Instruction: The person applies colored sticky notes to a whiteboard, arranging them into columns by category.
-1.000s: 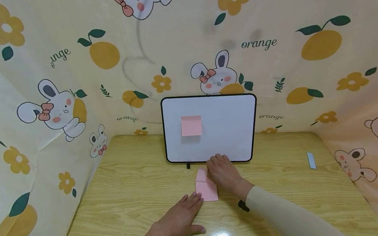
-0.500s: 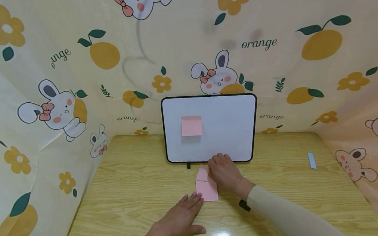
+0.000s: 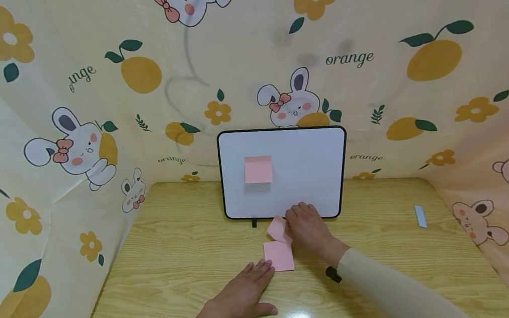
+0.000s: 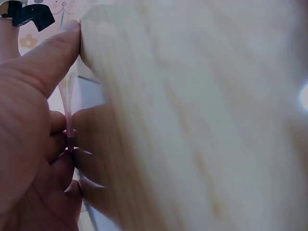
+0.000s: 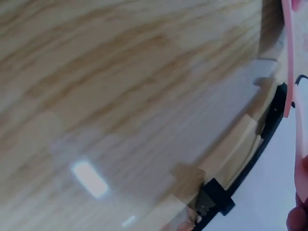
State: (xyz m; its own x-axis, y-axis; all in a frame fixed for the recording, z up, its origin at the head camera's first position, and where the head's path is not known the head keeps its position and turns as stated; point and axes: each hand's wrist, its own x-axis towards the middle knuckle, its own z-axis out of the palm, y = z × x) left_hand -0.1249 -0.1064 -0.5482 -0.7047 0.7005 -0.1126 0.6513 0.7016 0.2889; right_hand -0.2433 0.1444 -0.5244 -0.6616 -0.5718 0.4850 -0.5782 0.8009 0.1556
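Note:
A pad of pink sticky notes (image 3: 278,258) lies on the table, with my left hand (image 3: 243,294) resting flat, its fingertips on the pad's lower left corner. Just beyond it, my right hand (image 3: 311,232) pinches a single pink sticky note (image 3: 278,229) by its right side. That note is tilted and curved, its lower edge overlapping the pad's top edge in the head view. In the right wrist view the curved note (image 5: 301,163) shows beside the pad's thin edge (image 5: 288,62), with fingertips at the right border. My right thumb is hidden in the head view.
Behind the hands a black-framed whiteboard (image 3: 305,169) leans upright, bearing another pink sticky note (image 3: 258,170) on its left half. A small black clip (image 3: 254,223) sits at its lower edge. A light blue strip (image 3: 420,216) lies at the table's right. Patterned cloth (image 3: 357,89) encloses the table.
My right hand has moved slightly right and away from me, drawing the top note with it; the note has turned askew from the pad. My left hand stays put.

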